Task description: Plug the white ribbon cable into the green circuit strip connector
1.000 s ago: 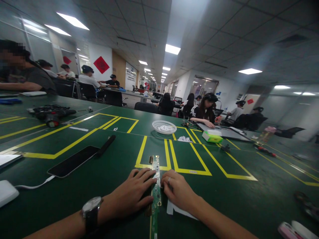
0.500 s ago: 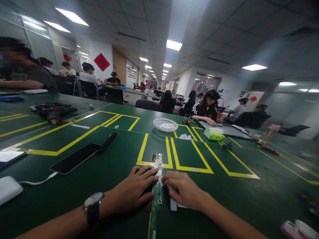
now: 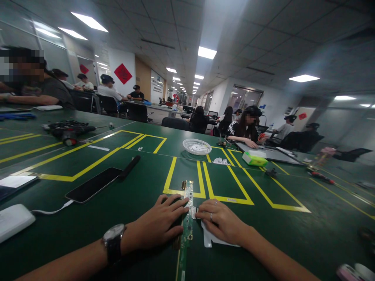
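Note:
A long narrow green circuit board [image 3: 190,226] lies lengthwise on the green table in front of me. My left hand [image 3: 159,220], fingers stretched and a little apart, rests over its left edge and presses on it. A small shiny silver piece [image 3: 194,212] shows at the board's right side; whether it is joined to the board I cannot tell. My right hand [image 3: 219,219] is closed, its fingertips together on that piece. Beneath the right hand lies a white paper-like strip [image 3: 208,239], partly covered.
A black phone [image 3: 93,185] on a white cable and a white block [image 3: 14,222] lie left. Ahead are a white basket [image 3: 197,147], a green-and-white box [image 3: 254,158] and yellow tape outlines. A power drill [image 3: 70,134] is far left. Co-workers sit around the room.
My right hand has shifted slightly right, away from the board, so the silver piece shows more between them. My left hand stays on the board. The whole view has drifted a little.

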A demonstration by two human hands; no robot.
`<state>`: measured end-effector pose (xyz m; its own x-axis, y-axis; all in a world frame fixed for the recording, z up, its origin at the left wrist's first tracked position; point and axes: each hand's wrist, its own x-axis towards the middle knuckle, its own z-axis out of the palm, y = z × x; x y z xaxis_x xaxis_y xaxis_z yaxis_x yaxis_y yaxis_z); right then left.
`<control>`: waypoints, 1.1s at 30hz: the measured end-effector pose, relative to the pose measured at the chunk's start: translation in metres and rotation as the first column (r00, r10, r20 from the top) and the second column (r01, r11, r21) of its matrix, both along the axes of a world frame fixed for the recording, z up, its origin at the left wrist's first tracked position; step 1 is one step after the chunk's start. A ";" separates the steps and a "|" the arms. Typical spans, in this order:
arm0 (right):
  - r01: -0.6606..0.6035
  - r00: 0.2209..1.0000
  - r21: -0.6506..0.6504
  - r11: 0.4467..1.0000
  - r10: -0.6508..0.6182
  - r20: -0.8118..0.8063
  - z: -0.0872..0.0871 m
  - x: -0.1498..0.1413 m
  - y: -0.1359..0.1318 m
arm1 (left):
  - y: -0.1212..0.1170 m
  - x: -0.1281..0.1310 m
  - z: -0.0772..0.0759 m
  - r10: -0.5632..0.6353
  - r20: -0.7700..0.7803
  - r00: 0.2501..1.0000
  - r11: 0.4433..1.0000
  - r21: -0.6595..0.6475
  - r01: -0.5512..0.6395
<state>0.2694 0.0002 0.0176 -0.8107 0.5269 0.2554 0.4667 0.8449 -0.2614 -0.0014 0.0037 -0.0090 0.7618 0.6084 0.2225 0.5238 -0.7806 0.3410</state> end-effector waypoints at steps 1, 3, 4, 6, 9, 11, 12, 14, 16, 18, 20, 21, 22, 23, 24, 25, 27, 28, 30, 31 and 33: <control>-0.015 1.000 -0.008 1.000 0.016 0.012 0.001 0.001 0.000 | 0.000 0.000 -0.001 -0.002 -0.007 1.000 1.000 0.000 0.002; -0.041 0.999 -0.021 0.999 0.041 0.024 0.003 0.002 0.001 | 0.001 -0.001 -0.002 -0.008 -0.024 1.000 1.000 -0.004 0.008; -0.050 0.998 -0.024 0.998 0.051 0.026 0.003 0.002 0.002 | 0.001 -0.001 -0.002 -0.009 -0.031 0.999 1.000 -0.008 0.009; -0.056 0.998 -0.013 0.998 0.056 0.017 0.002 0.003 0.003 | 0.001 -0.001 -0.001 -0.007 -0.037 0.999 1.000 -0.015 0.006; -0.045 0.999 0.022 0.999 0.045 0.013 -0.001 0.001 0.003 | 0.000 0.001 0.001 -0.003 -0.034 0.999 1.000 -0.015 0.003; -0.043 0.999 0.041 0.998 0.042 0.021 -0.003 0.000 0.003 | 0.000 0.002 0.002 -0.002 -0.039 0.999 1.000 -0.007 0.002; -0.043 0.999 0.049 0.998 0.042 0.026 -0.003 -0.001 0.002 | -0.001 0.003 0.002 0.001 -0.043 0.999 1.000 -0.002 -0.001; -0.042 0.999 0.065 0.997 0.040 0.030 -0.004 -0.001 0.002 | -0.001 0.003 0.002 0.008 -0.057 0.998 1.000 0.009 -0.007; -0.035 0.999 0.072 0.997 0.033 0.028 -0.004 -0.002 0.001 | -0.001 0.004 0.002 0.011 -0.073 0.997 1.000 0.010 -0.010; -0.037 0.999 0.070 0.997 0.035 0.025 -0.004 -0.002 0.002 | -0.001 0.003 0.002 0.007 -0.080 0.997 1.000 0.004 -0.007; -0.045 0.999 0.060 0.997 0.043 0.022 -0.003 -0.002 0.002 | 0.000 0.003 0.002 0.003 -0.081 0.997 1.000 -0.006 -0.004; -0.050 0.999 0.056 0.997 0.049 0.019 -0.002 -0.002 0.002 | 0.000 0.003 0.002 0.001 -0.081 0.997 1.000 -0.012 -0.002; -0.052 0.999 0.051 0.997 0.051 0.018 -0.001 -0.002 0.002 | 0.000 0.003 0.002 0.001 -0.082 0.997 1.000 -0.018 -0.003; -0.053 0.999 0.049 0.997 0.052 0.015 -0.001 -0.002 0.002 | 0.000 0.003 0.002 0.002 -0.085 0.996 1.000 -0.023 -0.004; -0.053 0.999 0.046 0.998 0.052 0.017 0.000 -0.003 0.001 | 0.000 0.003 0.002 0.003 -0.088 0.996 1.000 -0.027 -0.006; -0.050 0.999 0.046 0.998 0.050 0.019 0.001 -0.003 0.001 | 0.000 0.003 0.002 0.006 -0.089 0.996 1.000 -0.027 -0.008; -0.042 0.999 0.050 0.998 0.041 0.020 0.001 -0.004 -0.001 | 0.000 0.004 0.002 0.011 -0.087 0.996 1.000 -0.024 -0.013; -0.039 0.999 0.052 0.998 0.038 0.022 0.001 -0.004 -0.001 | -0.001 0.004 0.002 0.013 -0.083 0.996 1.000 -0.022 -0.015; -0.035 0.999 0.051 0.998 0.033 0.026 0.001 -0.003 0.000 | -0.001 0.004 0.002 0.015 -0.063 0.998 1.000 -0.017 -0.016; -0.039 0.999 0.045 0.998 0.037 0.033 0.000 -0.002 0.001 | -0.001 0.004 0.003 0.015 -0.051 0.999 1.000 -0.017 -0.015; -0.049 0.998 0.032 0.998 0.047 0.053 0.000 0.000 0.004 | -0.002 0.004 0.004 0.014 -0.030 0.999 1.000 -0.022 -0.015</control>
<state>0.2698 0.0038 0.0171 -0.8473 0.4792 0.2290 0.4380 0.8744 -0.2089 0.0023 0.0019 -0.0051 0.7593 0.6237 0.1859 0.5451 -0.7655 0.3420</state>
